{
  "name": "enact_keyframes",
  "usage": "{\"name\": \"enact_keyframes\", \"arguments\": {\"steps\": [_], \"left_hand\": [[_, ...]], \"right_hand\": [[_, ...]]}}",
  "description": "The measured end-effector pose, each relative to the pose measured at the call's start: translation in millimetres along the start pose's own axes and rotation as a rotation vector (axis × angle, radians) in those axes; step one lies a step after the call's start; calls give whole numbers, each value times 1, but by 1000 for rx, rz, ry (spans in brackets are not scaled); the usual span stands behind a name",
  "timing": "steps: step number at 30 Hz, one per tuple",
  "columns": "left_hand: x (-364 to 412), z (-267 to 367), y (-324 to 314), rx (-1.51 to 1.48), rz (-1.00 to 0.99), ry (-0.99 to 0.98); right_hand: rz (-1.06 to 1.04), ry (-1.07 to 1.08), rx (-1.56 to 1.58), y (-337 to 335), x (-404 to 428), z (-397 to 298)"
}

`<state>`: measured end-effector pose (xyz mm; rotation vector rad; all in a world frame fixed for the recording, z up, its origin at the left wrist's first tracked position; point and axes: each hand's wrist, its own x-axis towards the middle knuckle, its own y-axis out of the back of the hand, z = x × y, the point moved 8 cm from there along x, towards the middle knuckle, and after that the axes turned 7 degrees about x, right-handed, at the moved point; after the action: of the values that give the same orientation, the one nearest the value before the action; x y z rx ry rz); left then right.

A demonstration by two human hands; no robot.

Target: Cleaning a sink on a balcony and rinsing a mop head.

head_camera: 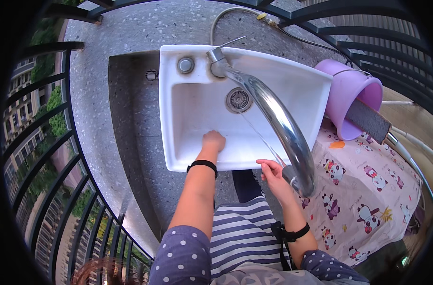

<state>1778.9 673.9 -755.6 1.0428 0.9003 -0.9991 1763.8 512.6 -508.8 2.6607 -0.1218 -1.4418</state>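
Note:
Water runs in a thin stream from a chrome gooseneck faucet (286, 124) into a white ceramic sink (198, 110), towards the metal drain strainer (238, 100). My left hand (214, 140) is down inside the basin near its front wall, fingers curled; whether it holds anything is hidden. My right hand (273, 174) is at the front rim, beside the faucet's spout end, with thumb and fingers close together; nothing shows between them. A black band circles each forearm. The faucet lever (232, 41) points to the upper right.
A pink bucket (352, 89) lies tipped at the right, with a flat mop head (368, 119) in its mouth. Beneath is a panda-print cover (366, 188). A flexible hose (216, 21) runs behind the sink. Dark metal railings (68, 107) surround the speckled stone ledge (91, 92).

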Motion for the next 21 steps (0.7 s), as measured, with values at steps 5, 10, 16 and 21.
{"name": "enact_keyframes", "arguments": {"steps": [5, 10, 16, 21], "left_hand": [[12, -12, 22, 107, 370, -235], [7, -70, 23, -475, 282, -198], [-108, 45, 60, -1318, -44, -288], [-186, 80, 88, -1364, 317, -246]], "right_hand": [[27, 17, -26, 14, 12, 26], [-47, 24, 55, -7, 13, 11], [25, 0, 669, -1, 25, -15], [-136, -87, 998, -22, 33, -6]]}}
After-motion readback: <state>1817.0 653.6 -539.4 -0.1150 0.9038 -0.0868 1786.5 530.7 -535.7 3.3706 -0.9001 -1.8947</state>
